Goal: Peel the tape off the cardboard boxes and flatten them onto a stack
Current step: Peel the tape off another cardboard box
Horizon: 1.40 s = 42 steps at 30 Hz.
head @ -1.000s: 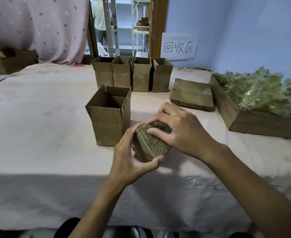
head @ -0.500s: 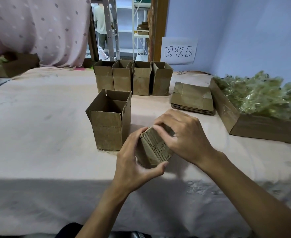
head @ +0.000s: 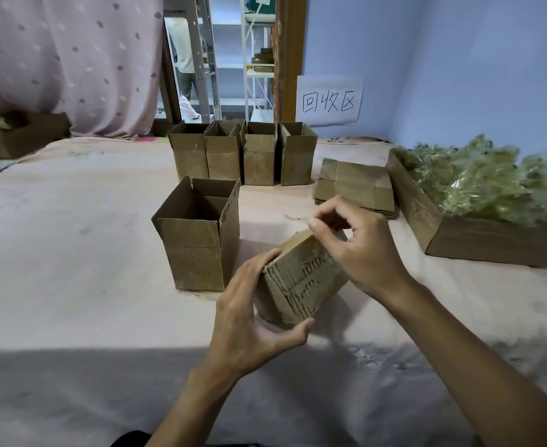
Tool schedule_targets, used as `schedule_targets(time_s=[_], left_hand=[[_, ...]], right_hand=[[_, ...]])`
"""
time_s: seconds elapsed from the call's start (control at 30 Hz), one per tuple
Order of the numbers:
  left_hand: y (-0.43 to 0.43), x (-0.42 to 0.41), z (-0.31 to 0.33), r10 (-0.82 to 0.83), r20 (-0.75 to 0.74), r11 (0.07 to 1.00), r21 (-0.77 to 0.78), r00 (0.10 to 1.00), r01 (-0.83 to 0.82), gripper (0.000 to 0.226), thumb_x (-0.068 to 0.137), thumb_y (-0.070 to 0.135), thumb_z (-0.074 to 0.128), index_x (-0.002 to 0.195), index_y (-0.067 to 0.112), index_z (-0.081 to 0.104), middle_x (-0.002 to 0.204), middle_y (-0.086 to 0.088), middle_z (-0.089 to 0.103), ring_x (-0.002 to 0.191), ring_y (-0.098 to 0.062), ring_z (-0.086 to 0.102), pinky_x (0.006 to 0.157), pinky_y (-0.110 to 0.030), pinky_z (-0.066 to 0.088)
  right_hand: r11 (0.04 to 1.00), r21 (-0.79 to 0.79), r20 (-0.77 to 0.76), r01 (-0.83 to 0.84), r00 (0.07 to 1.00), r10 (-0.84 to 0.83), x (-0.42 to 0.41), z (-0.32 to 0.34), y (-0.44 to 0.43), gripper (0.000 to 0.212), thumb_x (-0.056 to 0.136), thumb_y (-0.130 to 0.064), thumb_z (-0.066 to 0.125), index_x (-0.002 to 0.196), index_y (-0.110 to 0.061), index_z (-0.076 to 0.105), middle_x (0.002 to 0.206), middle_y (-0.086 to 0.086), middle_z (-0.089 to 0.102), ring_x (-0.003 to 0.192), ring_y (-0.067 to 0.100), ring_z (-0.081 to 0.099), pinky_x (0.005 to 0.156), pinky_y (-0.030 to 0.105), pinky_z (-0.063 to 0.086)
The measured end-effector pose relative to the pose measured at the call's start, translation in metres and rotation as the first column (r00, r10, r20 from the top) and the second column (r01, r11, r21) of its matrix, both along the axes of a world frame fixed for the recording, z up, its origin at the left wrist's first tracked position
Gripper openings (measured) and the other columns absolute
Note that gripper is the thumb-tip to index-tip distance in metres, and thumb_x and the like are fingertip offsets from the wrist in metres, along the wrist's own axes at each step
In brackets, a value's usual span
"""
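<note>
1. Left hand grips the small cardboard box at its lower end, with the thumb under the near edge and the fingers curled round the far side. It holds the box tilted, low over the table, just to the right of an upright open box.
2. Half a second ago the right hand lay over the top of this box with its fingertips on the upper edge. Now it has lifted off, and the thumb and forefinger are pinched together just above the upper corner.
3. A thin pale strip runs to the left from this pinch. It is probably the free end of the tape, but it is too faint to be sure.
4. From this I judge that the work has passed from searching for the tape edge to pulling it away. The left hand has kept the same grip, so it serves as the anchor.
5. The box face toward the camera looks rough, with its paper layer torn.
6. The box still has its shape, so it is not yet flattened. The stack of flattened boxes lies behind the right hand, beside a carton full of crumpled clear film.
7. A row of four open boxes at the back and the near open box are still upright, so much of the task remains.
8. Such thin tape can break; a slow pull close to the cardboard seems safer.
</note>
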State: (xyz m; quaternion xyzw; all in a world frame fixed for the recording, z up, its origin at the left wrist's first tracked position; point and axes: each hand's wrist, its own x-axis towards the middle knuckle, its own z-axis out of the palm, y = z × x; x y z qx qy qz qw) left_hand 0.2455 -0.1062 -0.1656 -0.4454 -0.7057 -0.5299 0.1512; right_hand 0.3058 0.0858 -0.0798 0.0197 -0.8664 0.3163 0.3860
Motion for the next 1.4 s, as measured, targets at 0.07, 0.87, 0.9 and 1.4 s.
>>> schedule_targets(time_s=[0.07, 0.87, 0.9, 1.4], left_hand=[[0.0, -0.003, 0.002, -0.002, 0.011, 1.0, 0.006, 1.0, 0.002, 0.092, 0.065, 0.037, 0.094, 0.142, 0.009, 0.052, 0.138, 0.002, 0.059, 0.128, -0.022, 0.059, 0.1, -0.04, 0.054], [-0.003, -0.007, 0.002, 0.034, 0.138, 0.999, 0.023, 0.99, -0.038, 0.091, 0.065, 0.049, 0.088, 0.143, 0.019, 0.051, 0.133, 0.009, 0.061, 0.121, -0.017, 0.061, 0.091, -0.023, 0.054], [-0.003, -0.007, 0.002, 0.034, 0.141, 0.999, 0.022, 0.989, -0.037, 0.091, 0.065, 0.05, 0.087, 0.143, 0.019, 0.051, 0.133, 0.008, 0.062, 0.121, -0.016, 0.061, 0.091, -0.023, 0.054], [-0.005, -0.017, 0.011, 0.0, 0.129, 1.0, -0.026, 0.992, 0.003, 0.09, 0.066, 0.051, 0.087, 0.143, 0.019, 0.051, 0.131, 0.008, 0.061, 0.121, -0.015, 0.061, 0.088, -0.036, 0.06]], right_hand=[[0.998, -0.049, 0.014, -0.04, 0.999, 0.041, 0.003, -0.001, -0.001, 0.002, 0.097, -0.019, 0.07, 0.098, -0.018, 0.069, 0.086, -0.011, 0.068, 0.086, 0.013, 0.067, 0.077, 0.034, 0.056], [0.938, -0.347, 0.128, -0.006, 0.99, 0.053, 0.025, -0.02, 0.012, 0.029, 0.085, 0.005, 0.071, 0.092, -0.023, 0.07, 0.093, -0.001, 0.07, 0.091, 0.014, 0.068, 0.081, 0.018, 0.051], [0.967, -0.251, 0.13, 0.037, 0.992, -0.005, 0.026, -0.021, 0.014, 0.026, 0.084, 0.002, 0.073, 0.092, -0.023, 0.071, 0.093, -0.004, 0.071, 0.093, 0.013, 0.067, 0.08, 0.014, 0.047], [0.885, 0.453, 0.111, 0.107, 0.978, -0.176, 0.038, -0.032, 0.026, 0.039, 0.095, -0.05, 0.056, 0.114, -0.021, 0.074, 0.1, -0.007, 0.059, 0.095, 0.017, 0.056, 0.084, 0.038, 0.05]])
